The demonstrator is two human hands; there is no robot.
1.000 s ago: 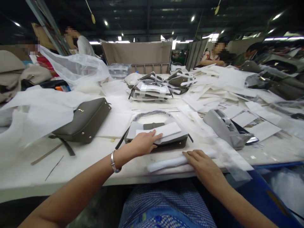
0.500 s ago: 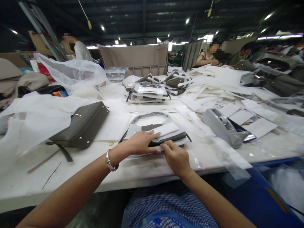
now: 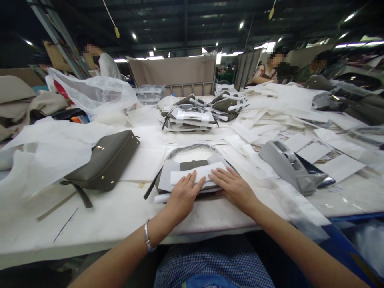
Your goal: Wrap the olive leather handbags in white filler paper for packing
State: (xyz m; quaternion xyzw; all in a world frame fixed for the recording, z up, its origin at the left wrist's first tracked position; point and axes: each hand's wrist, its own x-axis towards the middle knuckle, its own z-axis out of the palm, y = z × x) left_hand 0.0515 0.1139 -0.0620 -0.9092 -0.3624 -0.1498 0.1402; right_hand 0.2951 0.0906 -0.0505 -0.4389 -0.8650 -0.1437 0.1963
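Observation:
In front of me lies a dark olive handbag (image 3: 193, 164), its wrapped handle (image 3: 192, 147) arching away from me. A white foam strip (image 3: 180, 176) lies across the bag, over pale grey sheeting. My left hand (image 3: 186, 194) rests on the strip's near edge with fingers stretched out. Beside it my right hand (image 3: 232, 186) lies flat on the strip's right part, fingers extended. Both hands press from above and grip nothing visible. A dark strap (image 3: 152, 186) hangs off the bag's left side. The bag's near edge is partly hidden under my hands.
A dark olive handbag (image 3: 103, 160) lies on its side at left under white tissue (image 3: 51, 140). Several wrapped bags (image 3: 189, 118) are stacked at the back. A grey wrapped bag (image 3: 280, 164) and loose white sheets (image 3: 279, 100) lie at right. Co-workers stand beyond the table.
My right hand has let go of its pinch at the bag's near edge and now lies flat on the foam strip. The strip has turned straighter across the bag; my left hand has shifted nearer me.

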